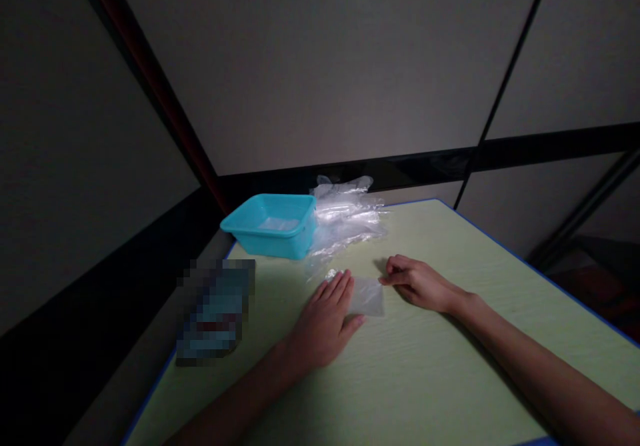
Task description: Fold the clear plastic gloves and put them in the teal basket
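a left hand [320, 329] lies palm down on the left part of a small clear plastic piece [369, 297], its four fingers straight and pressed nearly together, the thumb set apart near the lower edge. a right hand [423, 285] meets the upper right corner with thumb and forefinger drawn close, the other fingers curled in; whether the film is truly caught between the tips cannot be told. the piece rests on a pale green table [450, 373], in front of a heap of clear plastic [345, 216] and a turquoise basin [273, 245] with a pale sheet [279, 224] inside. (a pixelated item [215, 319] sits at the table's left edge.) in this work, the flat hand seems best used as a light, even weight, since thin film likely creases under a hard push. a fingertip hold right at the corner, with any draw low and outward, probably serves better than a lift, which could wrinkle the sheet or slide it from beneath the palm.
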{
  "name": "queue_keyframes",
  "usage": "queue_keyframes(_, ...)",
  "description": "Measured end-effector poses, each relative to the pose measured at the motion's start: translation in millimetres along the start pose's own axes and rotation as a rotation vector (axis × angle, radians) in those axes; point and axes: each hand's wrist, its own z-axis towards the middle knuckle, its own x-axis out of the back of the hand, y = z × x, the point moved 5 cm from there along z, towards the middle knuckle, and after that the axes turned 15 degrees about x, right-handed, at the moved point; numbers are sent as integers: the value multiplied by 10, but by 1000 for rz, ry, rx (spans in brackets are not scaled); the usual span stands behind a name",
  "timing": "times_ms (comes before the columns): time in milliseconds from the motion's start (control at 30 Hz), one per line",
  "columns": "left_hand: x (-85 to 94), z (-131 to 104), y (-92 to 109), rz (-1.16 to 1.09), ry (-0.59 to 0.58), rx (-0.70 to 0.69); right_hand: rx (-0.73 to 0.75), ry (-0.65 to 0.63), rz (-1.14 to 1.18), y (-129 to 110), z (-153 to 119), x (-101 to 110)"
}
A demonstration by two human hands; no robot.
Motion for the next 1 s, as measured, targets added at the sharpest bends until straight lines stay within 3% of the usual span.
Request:
queue_keyframes(167,6,-20,-196,5,-23,65,-6,-4,5,0,-5,0)
queue_keyframes(500,33,-134,-393,-59,18,96,-14,33,87,-10,-3,21)
queue_keyframes(733,103,-210,-409,-173,107,111,-122,149,309,76,-17,-12)
queue_keyframes(1000,104,-172,-460,-256,183,165,-184,97,514,49,8,-10)
